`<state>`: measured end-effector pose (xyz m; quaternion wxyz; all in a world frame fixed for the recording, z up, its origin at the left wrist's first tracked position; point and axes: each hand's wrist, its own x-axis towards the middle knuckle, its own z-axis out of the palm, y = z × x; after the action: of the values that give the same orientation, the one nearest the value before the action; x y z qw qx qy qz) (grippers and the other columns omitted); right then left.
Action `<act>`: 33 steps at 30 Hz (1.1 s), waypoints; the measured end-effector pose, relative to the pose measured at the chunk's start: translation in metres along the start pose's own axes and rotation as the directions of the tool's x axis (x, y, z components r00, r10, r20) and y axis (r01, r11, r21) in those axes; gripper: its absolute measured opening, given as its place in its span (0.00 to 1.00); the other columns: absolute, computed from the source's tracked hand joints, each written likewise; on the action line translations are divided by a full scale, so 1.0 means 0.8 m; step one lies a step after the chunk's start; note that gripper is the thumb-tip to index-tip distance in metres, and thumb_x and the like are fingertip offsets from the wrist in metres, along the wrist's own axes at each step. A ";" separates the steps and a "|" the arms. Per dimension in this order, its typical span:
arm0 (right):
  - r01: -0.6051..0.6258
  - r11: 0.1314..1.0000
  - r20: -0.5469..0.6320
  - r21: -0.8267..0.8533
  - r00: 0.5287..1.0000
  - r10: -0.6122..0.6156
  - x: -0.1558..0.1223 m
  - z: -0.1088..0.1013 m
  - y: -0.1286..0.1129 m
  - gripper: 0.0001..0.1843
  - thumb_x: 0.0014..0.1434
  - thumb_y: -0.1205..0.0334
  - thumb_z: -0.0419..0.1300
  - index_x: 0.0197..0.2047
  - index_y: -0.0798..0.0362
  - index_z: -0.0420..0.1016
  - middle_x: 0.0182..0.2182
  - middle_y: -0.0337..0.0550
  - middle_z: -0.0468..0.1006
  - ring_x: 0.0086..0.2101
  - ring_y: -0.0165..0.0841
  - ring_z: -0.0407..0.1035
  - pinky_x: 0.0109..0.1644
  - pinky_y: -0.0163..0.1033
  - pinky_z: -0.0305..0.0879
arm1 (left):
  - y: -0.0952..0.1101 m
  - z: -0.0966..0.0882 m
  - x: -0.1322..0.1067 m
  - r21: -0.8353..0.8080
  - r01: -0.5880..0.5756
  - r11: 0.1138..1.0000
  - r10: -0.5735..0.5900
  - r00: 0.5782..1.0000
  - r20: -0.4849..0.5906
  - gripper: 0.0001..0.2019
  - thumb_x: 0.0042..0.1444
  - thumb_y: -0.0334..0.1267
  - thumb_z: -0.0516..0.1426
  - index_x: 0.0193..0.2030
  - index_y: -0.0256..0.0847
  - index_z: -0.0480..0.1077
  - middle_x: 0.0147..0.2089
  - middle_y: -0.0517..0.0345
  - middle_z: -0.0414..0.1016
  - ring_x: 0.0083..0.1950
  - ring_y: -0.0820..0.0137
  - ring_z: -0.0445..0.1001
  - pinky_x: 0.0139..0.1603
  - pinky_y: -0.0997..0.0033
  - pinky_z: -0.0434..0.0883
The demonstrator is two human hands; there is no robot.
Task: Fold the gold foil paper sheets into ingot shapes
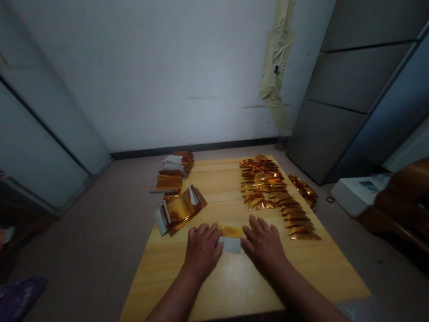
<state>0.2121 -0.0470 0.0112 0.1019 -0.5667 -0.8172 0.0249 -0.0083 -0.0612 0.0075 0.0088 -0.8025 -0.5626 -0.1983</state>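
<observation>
A small sheet of gold foil paper point(231, 245) lies near the middle of the table, its far strip showing gold and its near part pale grey-white. My left hand point(204, 248) grips its left edge with curled fingers and thumb. At the opposite edge, my right hand point(263, 242) has its fingers and thumb closed on the sheet. Beyond my left hand sits a loose stack of gold foil sheets point(181, 208). To the right of my right hand, folded gold foil pieces point(296, 216) stand in overlapping rows.
The wooden table point(167, 290) is low, before a white wall point(166, 73). More foil sheets point(170, 181) lie at its far left corner. Further gold pieces point(303, 190) sit past its right edge. A grey cabinet point(333, 116) and a wooden chair point(408, 201) stand right.
</observation>
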 end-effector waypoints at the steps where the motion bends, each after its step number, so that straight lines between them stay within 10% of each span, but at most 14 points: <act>1: 0.011 1.000 -0.008 0.016 1.000 -0.010 -0.001 -0.003 0.002 0.19 0.65 0.50 0.53 0.56 0.46 0.71 0.66 0.51 0.59 0.61 0.49 0.54 0.56 0.56 0.53 | 0.000 -0.002 -0.001 -0.012 0.001 1.000 -0.001 1.000 0.011 0.17 0.56 0.41 0.58 0.53 0.48 0.70 0.59 0.55 0.73 0.55 0.57 0.67 0.52 0.50 0.57; 8: 0.316 0.934 0.018 0.166 0.946 -0.323 -0.001 -0.016 -0.010 0.23 0.60 0.53 0.60 0.57 0.48 0.69 0.60 0.51 0.68 0.57 0.44 0.58 0.58 0.50 0.50 | 0.001 -0.008 -0.003 -0.052 0.017 0.999 -0.013 0.997 0.080 0.25 0.52 0.49 0.61 0.57 0.47 0.68 0.62 0.51 0.70 0.57 0.55 0.65 0.56 0.49 0.55; 33: 0.299 0.938 -0.013 0.173 0.953 -0.301 0.013 -0.021 -0.007 0.12 0.60 0.54 0.60 0.47 0.47 0.75 0.49 0.43 0.75 0.47 0.38 0.62 0.51 0.43 0.49 | 0.001 -0.004 -0.003 -0.045 0.011 0.999 -0.008 0.997 0.080 0.09 0.57 0.36 0.56 0.46 0.47 0.70 0.62 0.53 0.70 0.60 0.56 0.65 0.56 0.44 0.55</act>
<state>0.2064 -0.0404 0.0298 0.1477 -0.4243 -0.8894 0.0840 -0.0092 -0.0645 0.0102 -0.0327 -0.8071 -0.5617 -0.1788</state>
